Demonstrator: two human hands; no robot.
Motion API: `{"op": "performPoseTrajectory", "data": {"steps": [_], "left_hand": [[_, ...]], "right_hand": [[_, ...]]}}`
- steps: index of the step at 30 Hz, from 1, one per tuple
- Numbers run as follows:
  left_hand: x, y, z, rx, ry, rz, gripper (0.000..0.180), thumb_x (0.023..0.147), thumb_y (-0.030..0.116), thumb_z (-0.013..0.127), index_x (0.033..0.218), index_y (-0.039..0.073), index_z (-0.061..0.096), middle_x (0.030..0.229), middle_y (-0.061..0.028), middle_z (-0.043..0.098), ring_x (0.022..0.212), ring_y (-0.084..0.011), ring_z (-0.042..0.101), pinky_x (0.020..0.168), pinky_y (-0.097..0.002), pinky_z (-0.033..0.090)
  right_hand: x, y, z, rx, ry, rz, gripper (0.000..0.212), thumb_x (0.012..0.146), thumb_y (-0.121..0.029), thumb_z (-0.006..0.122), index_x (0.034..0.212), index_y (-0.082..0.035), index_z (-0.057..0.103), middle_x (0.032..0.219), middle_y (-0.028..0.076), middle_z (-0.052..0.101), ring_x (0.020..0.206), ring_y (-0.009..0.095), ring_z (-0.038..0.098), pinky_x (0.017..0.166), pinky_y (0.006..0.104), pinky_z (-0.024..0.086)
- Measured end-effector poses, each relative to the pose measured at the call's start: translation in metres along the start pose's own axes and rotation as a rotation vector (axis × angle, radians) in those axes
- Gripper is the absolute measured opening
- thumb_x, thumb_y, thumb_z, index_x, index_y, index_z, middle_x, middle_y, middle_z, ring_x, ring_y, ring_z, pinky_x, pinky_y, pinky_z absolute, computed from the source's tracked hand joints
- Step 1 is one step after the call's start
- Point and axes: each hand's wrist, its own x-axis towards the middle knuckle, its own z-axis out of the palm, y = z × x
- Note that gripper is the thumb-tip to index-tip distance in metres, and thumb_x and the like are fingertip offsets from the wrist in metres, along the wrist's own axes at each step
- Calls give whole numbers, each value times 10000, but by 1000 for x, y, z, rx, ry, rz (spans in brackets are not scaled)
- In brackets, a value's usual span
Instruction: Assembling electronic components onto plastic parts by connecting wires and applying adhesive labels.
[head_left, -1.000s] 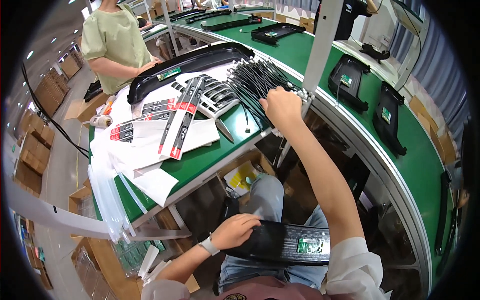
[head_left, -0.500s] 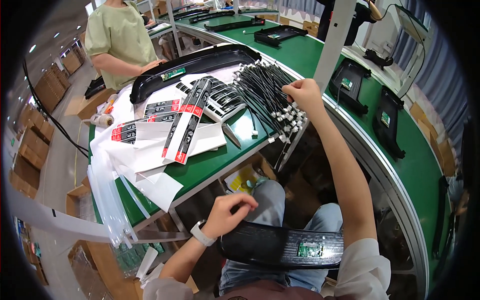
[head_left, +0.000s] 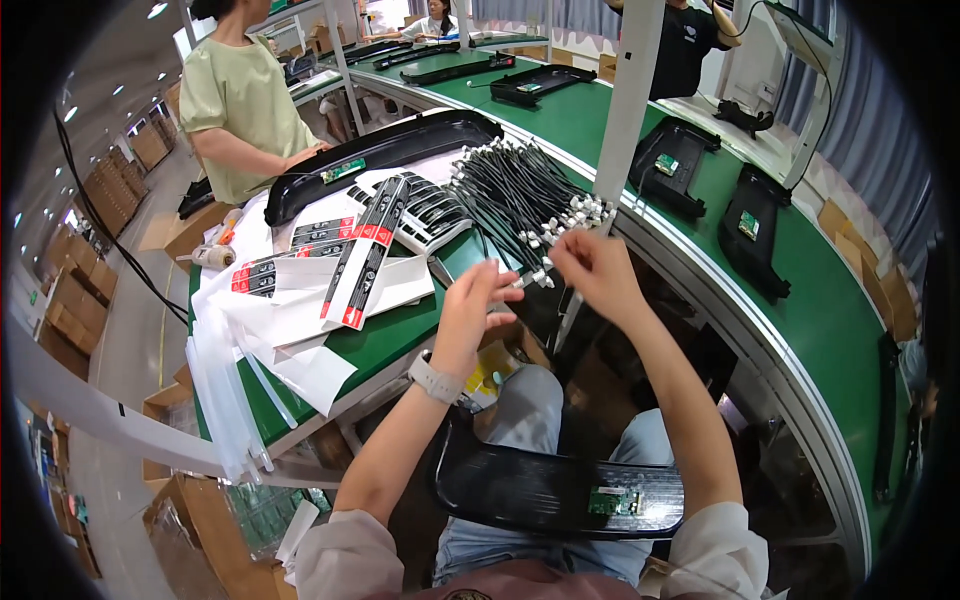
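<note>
My right hand (head_left: 600,277) is closed in a pinch, slightly blurred, at the near edge of a bundle of black cables (head_left: 515,190) with white plug ends. What its fingers hold is hidden. My left hand (head_left: 470,315) is raised beside it, fingers apart, close to a few white plugs at the table's corner. Across my lap lies a long, glossy black plastic housing (head_left: 540,488) with a small green circuit board (head_left: 614,500) on it. Neither hand touches that housing.
The green table (head_left: 385,350) carries label strips (head_left: 375,250), clear plastic tubes (head_left: 215,400) and another black housing (head_left: 400,150). A white post (head_left: 630,110) stands before a green conveyor (head_left: 790,330) bearing more housings. A co-worker in green (head_left: 245,100) stands across the table.
My left hand has risen from above the lap housing to the cable ends, its fingers opening. My right hand has drawn down and back from the cable bundle toward it.
</note>
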Motion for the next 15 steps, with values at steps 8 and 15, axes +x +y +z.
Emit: {"op": "performPoseTrajectory", "data": {"steps": [8,15], "left_hand": [[-19,0,18,77,-171,55,346,1034,368,470,991,47,591,759,-53,653,519,-22,421,468,-161,318],[-88,-25,50,231,-527,23,316,1045,299,453,888,59,584,653,6,601,547,-28,469,498,-181,344]], "right_hand": [[-144,-25,-20,-294,-212,-149,118,820,-110,727,861,-58,629,640,60,575,505,156,553,486,295,436],[-146,-63,-39,15,41,82,197,871,-88,672,1047,0,679,837,77,605,689,140,566,596,255,429]]}}
